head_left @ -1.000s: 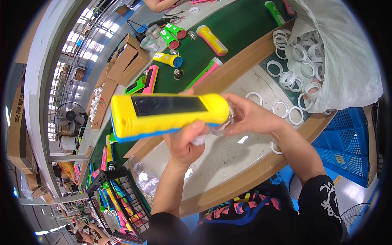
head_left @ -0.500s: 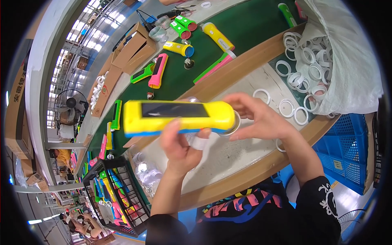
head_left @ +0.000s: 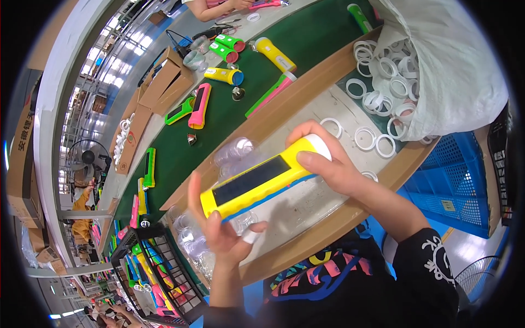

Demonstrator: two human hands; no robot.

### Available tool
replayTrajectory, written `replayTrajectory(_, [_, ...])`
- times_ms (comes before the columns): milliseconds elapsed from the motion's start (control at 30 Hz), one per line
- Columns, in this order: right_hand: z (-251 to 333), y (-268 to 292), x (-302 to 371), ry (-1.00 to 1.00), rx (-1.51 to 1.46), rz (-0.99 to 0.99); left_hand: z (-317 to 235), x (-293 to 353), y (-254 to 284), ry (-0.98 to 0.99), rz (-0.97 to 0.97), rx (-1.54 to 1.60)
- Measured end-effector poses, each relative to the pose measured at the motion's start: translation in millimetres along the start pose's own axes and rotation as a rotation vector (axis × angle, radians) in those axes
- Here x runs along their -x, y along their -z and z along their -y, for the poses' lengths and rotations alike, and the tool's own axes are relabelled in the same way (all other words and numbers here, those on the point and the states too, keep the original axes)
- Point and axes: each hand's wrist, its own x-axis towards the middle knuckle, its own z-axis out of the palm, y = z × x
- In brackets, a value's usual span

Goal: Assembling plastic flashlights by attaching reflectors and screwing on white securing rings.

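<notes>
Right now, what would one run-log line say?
right hand: grips yellow torch head | left hand: open at its tail | white rings: on bench

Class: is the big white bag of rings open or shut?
Open: the white bag gapes toward the bench, white rings spilling from its mouth.

Both forearms come up from the bottom edge, bare below dark sleeves. Right hand is curled over, thumb laid flat on top and fingers wrapped round the far side, wrist bent inward. Left hand sits lower, palm up and mostly spread, fingers fanned out, thumb poking off to the right, wrist pretty straight.
</notes>
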Motion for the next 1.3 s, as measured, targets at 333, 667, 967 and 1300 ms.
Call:
replayTrajectory(333, [58.4, -22.4, 13.9, 0.882, 0.47, 0.257, -26.4, -12.7, 37.8, 0.627, 0.621, 0.341])
replayTrajectory(667, [13.3, 9.9, -5.7, -0.198, 0.092, -0.035, 9.6, -20.3, -0.6, 0.194, 0.392, -0.33])
replayTrajectory(967, [1.2, 29.1, -20.9, -0.693, -0.191, -0.269, 23.2, -40.6, -22.1, -0.188, 0.529, -0.694])
replayTrajectory(1300, [-42.9, 66.9, -25.9, -0.409, 0.187, -0.285, 39.4, -30.4, -55.0, 0.098, 0.527, -0.475])
